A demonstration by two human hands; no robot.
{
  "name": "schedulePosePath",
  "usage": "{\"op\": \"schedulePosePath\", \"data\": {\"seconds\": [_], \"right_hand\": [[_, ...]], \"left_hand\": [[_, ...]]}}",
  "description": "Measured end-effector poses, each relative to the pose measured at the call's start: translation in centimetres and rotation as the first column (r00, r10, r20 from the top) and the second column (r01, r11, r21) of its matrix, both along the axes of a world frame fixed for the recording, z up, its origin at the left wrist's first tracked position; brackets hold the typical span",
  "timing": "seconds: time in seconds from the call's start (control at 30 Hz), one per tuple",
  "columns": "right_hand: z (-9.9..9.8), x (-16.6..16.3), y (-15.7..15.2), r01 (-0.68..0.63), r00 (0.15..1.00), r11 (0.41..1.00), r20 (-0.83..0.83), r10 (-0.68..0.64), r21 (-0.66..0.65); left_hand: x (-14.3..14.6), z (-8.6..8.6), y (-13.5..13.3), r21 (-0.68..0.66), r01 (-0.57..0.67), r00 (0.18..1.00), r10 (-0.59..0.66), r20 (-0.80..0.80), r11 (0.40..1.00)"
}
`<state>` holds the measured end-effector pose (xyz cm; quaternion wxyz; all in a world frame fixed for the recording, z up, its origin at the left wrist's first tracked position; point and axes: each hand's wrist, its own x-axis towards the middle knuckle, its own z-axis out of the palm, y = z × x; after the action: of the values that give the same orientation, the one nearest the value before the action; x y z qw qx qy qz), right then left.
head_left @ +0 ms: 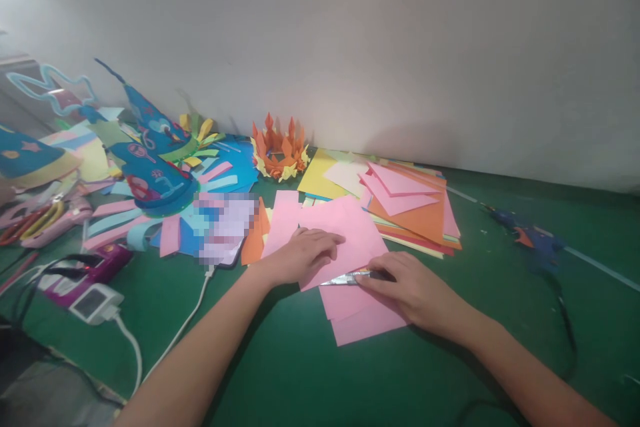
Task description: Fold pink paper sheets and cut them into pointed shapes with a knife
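My left hand (311, 248) rests on a pink sheet of paper (345, 227), its index finger stretched out over the surface. Just to the right and nearer me, my right hand (403, 285) is closed around a utility knife (345, 278). The knife's silvery front part points left, along the near edge of the pink sheet, and its handle is partly hidden by my fingers. More pink paper (370, 323) lies beneath the knife and sticks out towards me. Another pink piece (283, 217) lies left of the sheet, partly under my left hand.
Coloured paper (420, 213) is stacked behind my right hand. An orange paper crown (280, 147) stands near the wall. Decorated cone hats (160, 180), a phone (227, 230) on a white cable and a purple power strip (107, 263) are leftward. A blue glue gun (537, 240) lies right.
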<state>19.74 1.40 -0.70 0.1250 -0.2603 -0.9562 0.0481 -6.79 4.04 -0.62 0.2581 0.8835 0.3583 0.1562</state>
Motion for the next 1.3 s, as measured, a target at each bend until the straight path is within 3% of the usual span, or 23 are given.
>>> {"op": "schedulePosePath", "data": {"seconds": [0.7, 1.3], "right_hand": [[0.0, -1.4, -0.5, -0.013, 1.0, 1.0, -0.027, 0.013, 0.012], [0.0, -2.5, -1.1, -0.065, 0.998, 0.996, -0.017, 0.065, -0.053]], "left_hand": [[0.1, 0.2, -0.1, -0.005, -0.001, 1.0, 0.001, 0.014, 1.0], [0.0, 0.0, 0.1, -0.011, 0.008, 1.0, -0.008, 0.022, 1.0]]}}
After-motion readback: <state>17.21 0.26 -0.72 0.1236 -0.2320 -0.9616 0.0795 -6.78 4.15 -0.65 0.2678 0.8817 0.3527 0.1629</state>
